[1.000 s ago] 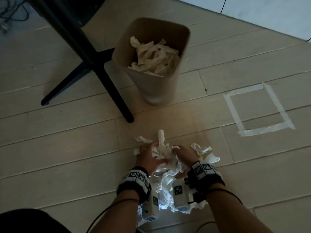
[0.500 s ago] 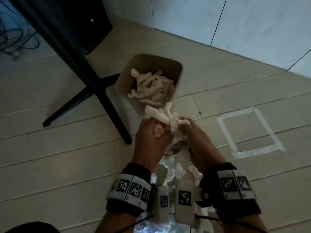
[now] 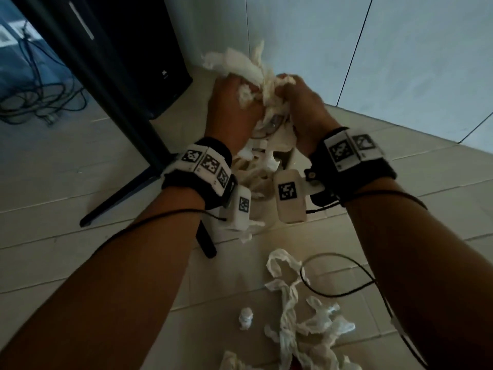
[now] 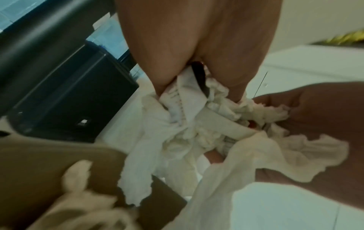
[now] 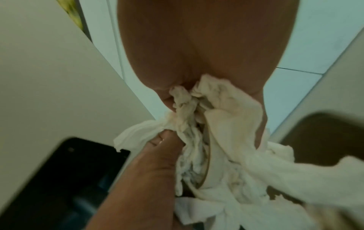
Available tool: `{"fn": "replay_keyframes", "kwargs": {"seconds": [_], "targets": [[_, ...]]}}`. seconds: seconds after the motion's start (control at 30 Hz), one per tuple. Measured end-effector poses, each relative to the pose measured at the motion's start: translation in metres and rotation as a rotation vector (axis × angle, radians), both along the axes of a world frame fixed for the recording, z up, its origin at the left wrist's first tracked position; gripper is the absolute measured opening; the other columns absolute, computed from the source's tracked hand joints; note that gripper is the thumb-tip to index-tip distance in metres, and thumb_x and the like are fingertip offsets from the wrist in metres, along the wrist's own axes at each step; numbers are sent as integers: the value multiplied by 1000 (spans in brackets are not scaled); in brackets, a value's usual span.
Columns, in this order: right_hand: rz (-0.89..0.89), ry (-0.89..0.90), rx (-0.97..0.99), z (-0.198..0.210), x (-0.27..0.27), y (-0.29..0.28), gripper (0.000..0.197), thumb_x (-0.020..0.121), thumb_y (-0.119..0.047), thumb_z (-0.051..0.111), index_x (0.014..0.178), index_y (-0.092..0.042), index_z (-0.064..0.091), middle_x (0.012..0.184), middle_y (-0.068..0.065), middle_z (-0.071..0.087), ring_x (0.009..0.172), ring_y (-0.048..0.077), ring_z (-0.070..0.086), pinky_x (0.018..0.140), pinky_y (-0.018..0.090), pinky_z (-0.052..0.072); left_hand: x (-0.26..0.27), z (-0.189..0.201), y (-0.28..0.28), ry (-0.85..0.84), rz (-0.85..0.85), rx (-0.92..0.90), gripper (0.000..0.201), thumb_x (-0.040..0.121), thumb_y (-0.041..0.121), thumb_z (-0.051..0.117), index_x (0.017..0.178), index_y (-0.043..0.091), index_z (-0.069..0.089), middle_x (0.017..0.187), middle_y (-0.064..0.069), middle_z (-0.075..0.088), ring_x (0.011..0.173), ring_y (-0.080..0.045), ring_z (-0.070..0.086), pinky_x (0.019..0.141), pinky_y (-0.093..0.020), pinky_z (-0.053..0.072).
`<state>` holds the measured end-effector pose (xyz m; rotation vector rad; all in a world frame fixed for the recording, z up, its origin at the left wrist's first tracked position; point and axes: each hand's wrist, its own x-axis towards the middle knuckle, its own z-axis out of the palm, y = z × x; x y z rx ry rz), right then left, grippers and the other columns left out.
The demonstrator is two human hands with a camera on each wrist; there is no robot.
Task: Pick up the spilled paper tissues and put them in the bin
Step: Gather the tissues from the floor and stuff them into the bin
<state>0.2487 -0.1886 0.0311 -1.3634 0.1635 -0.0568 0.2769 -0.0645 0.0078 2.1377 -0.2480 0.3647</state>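
Each bare forearm wore a black wristband (image 3: 354, 166) with white square-coded tags, a white tagged box (image 3: 289, 194) and thin black cable (image 3: 346, 263).

Your left hand (image 3: 234, 108) and right hand (image 3: 304, 108): both clutch one crumpled tissue bundle (image 3: 256, 76), raised before the wall (image 3: 400, 44). Loose tissues (image 3: 290, 316): on the floor (image 3: 53, 236) between your forearms. Black stand leg (image 3: 106, 84): at left.
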Motion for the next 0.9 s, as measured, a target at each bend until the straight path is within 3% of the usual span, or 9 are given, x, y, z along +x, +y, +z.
{"fn": "replay_keyframes", "kwargs": {"seconds": [0.07,0.13,0.23,0.3,0.4,0.5,0.63,0.73,0.9], "targets": [[30,37,-159,-29,11,5,22,92,-3,42,95,-10,63,83,10,61,69,21,58,65,32,49,10,-35,4,106,-42,141,46,71,51,56,108,24,56,115,-13,63,105,-28,65,89,-45,55],[117,121,-406,-58,21,9,26,94,-13,47,116,-8,59,98,8,59,85,23,61,77,34,49,14,-62,8,218,-99,405,48,73,54,50,109,23,58,112,-16,65,103,-34,65,87,-50,55],[308,210,-618,-81,26,14,25,91,-26,48,107,-11,61,103,8,65,99,26,63,86,37,52,14,-91,13,379,-129,885,59,96,34,41,149,12,31,156,-22,31,143,-38,31,116,-51,28],[516,185,-893,-87,26,21,20,87,-24,54,97,-10,63,101,14,67,95,33,65,79,40,54,13,-98,16,502,-152,981,62,100,31,40,153,10,18,160,-19,22,147,-36,24,119,-49,22],[727,197,-1320,-92,25,35,26,89,-20,57,112,-8,59,96,12,63,101,37,66,86,43,55,11,-99,21,556,-200,1115,60,101,29,45,150,3,23,155,-20,30,143,-36,33,115,-43,28],[740,138,-1479,-95,33,37,30,90,-26,54,115,-10,61,82,0,56,97,35,66,86,41,54,6,-83,25,532,-272,1096,39,99,24,46,133,4,51,139,-18,53,127,-33,52,101,-37,41],[604,146,-1554,-78,40,23,32,67,-54,59,95,-39,57,114,-3,66,95,29,64,88,49,55,-5,-45,39,516,-369,951,37,98,33,45,132,27,55,145,-7,50,132,-31,47,106,-35,38],[524,133,-1403,-49,19,15,56,82,-26,58,138,-28,50,139,6,55,124,31,54,99,37,45,-18,-26,53,304,-169,763,31,87,34,51,112,45,66,131,3,63,115,-24,61,96,-35,51],[277,61,-933,-31,-25,-24,58,88,-7,50,141,-31,45,145,5,48,127,25,52,105,36,42,-94,-47,46,-30,-93,158,17,90,26,57,91,24,73,90,5,75,81,-11,69,72,-27,58]]}}
